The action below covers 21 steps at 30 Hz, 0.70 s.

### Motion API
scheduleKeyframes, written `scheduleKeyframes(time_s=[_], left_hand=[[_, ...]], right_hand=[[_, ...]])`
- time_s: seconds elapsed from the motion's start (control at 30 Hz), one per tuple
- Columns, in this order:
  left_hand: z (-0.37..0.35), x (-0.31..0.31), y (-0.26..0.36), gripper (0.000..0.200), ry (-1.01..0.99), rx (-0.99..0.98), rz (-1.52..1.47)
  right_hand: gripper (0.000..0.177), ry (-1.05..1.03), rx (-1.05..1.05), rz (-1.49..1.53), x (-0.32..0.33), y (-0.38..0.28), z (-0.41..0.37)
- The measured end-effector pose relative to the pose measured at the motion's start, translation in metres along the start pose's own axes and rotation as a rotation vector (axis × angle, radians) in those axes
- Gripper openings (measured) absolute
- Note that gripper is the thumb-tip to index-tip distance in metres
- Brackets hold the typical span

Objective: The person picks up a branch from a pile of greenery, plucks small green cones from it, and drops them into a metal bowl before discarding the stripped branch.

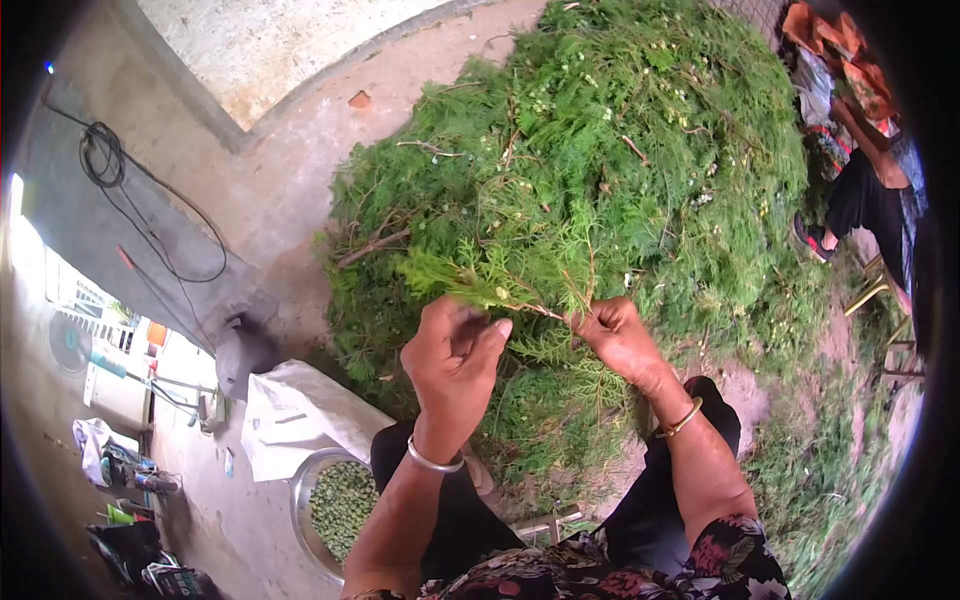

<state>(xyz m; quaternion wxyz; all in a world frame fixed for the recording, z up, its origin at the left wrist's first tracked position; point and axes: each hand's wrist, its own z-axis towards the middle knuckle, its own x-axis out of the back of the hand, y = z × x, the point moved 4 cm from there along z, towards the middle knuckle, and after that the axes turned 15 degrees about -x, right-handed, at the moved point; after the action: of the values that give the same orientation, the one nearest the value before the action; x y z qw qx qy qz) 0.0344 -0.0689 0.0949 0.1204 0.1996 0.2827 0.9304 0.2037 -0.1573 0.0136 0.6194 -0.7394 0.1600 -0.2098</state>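
Note:
A green conifer sprig point(520, 300) with feathery leaves and a pale cone stretches between my two hands, above a big heap of cut conifer branches point(600, 180). My right hand point(615, 340) pinches its thin brown stem between thumb and fingers. Close to the sprig's leafy left end, my left hand point(455, 365) is closed with its fingers curled in; they are slightly blurred, and whatever they hold is hidden. A metal bowl point(298, 500) full of small green cones point(343, 505) stands on the floor to my left, partly behind my left forearm.
A white sack point(310, 415) lies beside the bowl. At the right edge another person point(875, 200) sits by the heap. Loose cuttings point(820, 490) cover the floor at lower right. A coiled black cable point(103, 155) and a fan point(72, 340) are at left.

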Motion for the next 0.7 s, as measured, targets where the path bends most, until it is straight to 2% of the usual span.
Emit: scheduleKeyframes(time_s=[0.2, 0.27, 0.3, 0.37, 0.5, 0.57, 0.6, 0.67, 0.7], left_hand=[[0.0, 0.002, -0.01, 0.025, 0.084, 0.039, -0.065], [0.003, 0.0, -0.003, 0.028, 0.057, -0.045, 0.132], [0.004, 0.0, -0.007, 0.028, 0.056, -0.046, 0.131], [0.003, 0.0, -0.003, 0.03, -0.042, -0.445, 0.423], [0.001, 0.012, -0.002, 0.022, -0.125, -0.484, 0.407], [-0.005, 0.024, -0.017, 0.02, -0.198, -0.221, 0.26], [-0.006, 0.027, -0.014, 0.02, -0.198, -0.219, 0.262], [-0.011, 0.034, -0.018, 0.018, -0.091, 0.173, -0.096], [-0.013, 0.034, -0.018, 0.014, -0.079, 0.177, -0.211]], right_hand=[[0.042, 0.07, 0.089, -0.12, 0.002, 0.01, 0.004], [0.041, 0.082, 0.093, -0.159, 0.002, 0.009, 0.002], [0.041, 0.087, 0.098, -0.164, 0.001, 0.009, 0.001], [0.041, 0.094, 0.103, -0.169, 0.001, 0.009, 0.0], [0.043, 0.11, 0.105, -0.163, 0.007, 0.01, 0.001], [0.044, 0.093, 0.137, -0.153, 0.01, 0.01, 0.001], [0.044, 0.07, 0.139, -0.133, 0.01, 0.008, 0.0], [0.045, 0.048, 0.141, -0.113, 0.01, 0.004, -0.004], [0.045, 0.086, 0.177, -0.163, 0.01, -0.002, -0.007]])
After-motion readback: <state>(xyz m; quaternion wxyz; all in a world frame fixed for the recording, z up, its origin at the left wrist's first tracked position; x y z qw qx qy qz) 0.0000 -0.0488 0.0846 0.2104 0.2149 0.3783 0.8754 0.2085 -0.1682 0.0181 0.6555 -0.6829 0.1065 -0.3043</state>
